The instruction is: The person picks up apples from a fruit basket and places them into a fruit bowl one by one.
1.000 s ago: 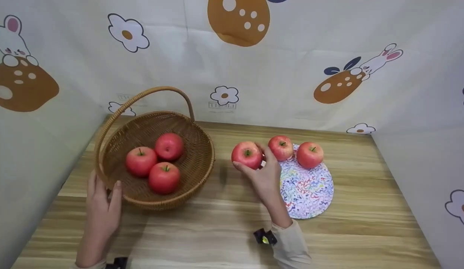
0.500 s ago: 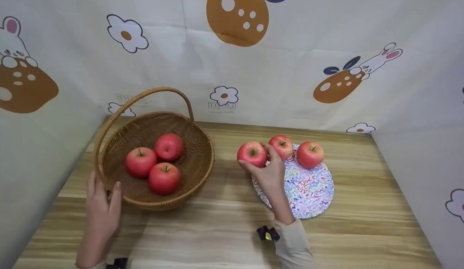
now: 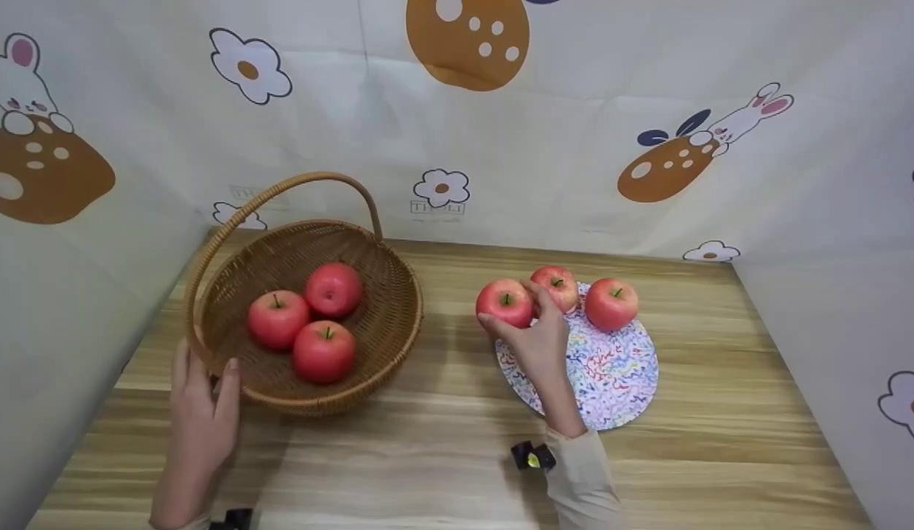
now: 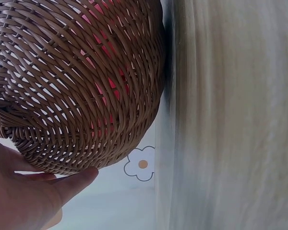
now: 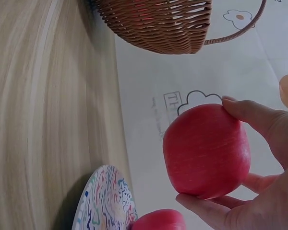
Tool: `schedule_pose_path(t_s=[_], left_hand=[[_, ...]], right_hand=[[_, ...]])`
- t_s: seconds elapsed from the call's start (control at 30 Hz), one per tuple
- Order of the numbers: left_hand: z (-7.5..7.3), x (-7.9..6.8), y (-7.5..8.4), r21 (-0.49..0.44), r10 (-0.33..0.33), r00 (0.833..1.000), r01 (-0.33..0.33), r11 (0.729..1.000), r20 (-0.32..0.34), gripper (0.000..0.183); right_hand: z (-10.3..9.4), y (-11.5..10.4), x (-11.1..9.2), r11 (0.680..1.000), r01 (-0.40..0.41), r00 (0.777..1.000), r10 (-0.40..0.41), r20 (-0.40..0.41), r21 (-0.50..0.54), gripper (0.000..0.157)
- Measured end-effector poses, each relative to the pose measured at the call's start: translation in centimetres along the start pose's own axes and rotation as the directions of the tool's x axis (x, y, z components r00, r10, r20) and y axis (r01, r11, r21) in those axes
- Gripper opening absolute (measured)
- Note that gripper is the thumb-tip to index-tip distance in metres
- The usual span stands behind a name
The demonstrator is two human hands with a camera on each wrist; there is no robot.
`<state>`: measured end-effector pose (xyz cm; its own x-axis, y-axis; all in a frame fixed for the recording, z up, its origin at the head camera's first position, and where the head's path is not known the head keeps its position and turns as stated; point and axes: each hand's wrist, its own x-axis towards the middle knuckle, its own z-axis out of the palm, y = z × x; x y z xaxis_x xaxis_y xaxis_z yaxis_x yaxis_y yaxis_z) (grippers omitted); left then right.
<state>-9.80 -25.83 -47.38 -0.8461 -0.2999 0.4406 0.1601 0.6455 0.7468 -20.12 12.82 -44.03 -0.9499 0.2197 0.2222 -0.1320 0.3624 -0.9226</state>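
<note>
**While the left hand [image 3: 202, 423] rests against the wicker basket [image 3: 389, 294], the right hand [image 3: 536, 344] grasps one apple [image 3: 501, 303]**

Right hand: thumb and fingers are closed around the sides of the apple, its stem pointing up. As the right wrist view shows, this apple is raised clear of the table [image 3: 427, 464]. Seen from the head, it sits between the basket and the two plate apples [image 3: 611, 303], nearer to the latter.

Left hand: fingers are extended and spread, touching the basket at its near left side, beside the lower end of the arched handle [image 3: 320, 176]. The left wrist view shows one finger lying along the outside of the weave.

Basket: located at the left of the table. It contains three apples [image 3: 278, 319], grouped near its middle; two of these have stems upward.

Plate: the round, multicoloured plate [image 3: 611, 386] lies flat on the right side of the table. One plate apple is at its far edge, the other just to the right of it; both have stems upward.

Surroundings: a pale sheet [image 3: 574, 162] printed with flowers and rabbits stands behind the table. A black device [image 3: 532, 456] is visible at the right wrist, beside a light sleeve [image 3: 583, 471].
</note>
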Motion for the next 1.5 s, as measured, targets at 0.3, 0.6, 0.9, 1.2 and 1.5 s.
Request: schedule_pose_path(t_s=[0.3, 0.6, 0.9, 1.2, 1.5], left_hand=[[-0.1, 0.0, 0.1, 0.005, -0.041, 0.999, 0.041, 0.999, 0.022, 0.056], [0.0, 0.0, 0.1, -0.014, -0.061, 0.998, 0.062, 0.998, 0.031, 0.059], [-0.1, -0.1, 0.0, -0.01, -0.04, 0.999, 0.04, 0.999, 0.022, 0.061], [-0.1, 0.0, 0.2, -0.003, -0.062, 0.997, 0.062, 0.998, 0.038, 0.06], [-0.1, -0.1, 0.0, -0.005, -0.038, 0.999, 0.038, 0.999, 0.019, 0.059]], right_hand=[[-0.4, 0.9, 0.4, 1.0, -0.014, 1.0, 0.015, -0.016, 0.003, 0.071], [-0.6, 1.5, 0.8, 0.999, -0.048, 0.999, 0.048, -0.002, 0.005, 0.071], [-0.9, 2.2, 1.0, 0.999, -0.032, 0.999, 0.031, -0.018, -0.01, 0.074], [-1.1, 2.9, 1.1, 0.998, -0.049, 0.998, 0.048, -0.029, -0.037, 0.071], [-1.2, 3.1, 1.1, 0.996, -0.075, 0.997, 0.075, -0.009, -0.053, 0.073]])
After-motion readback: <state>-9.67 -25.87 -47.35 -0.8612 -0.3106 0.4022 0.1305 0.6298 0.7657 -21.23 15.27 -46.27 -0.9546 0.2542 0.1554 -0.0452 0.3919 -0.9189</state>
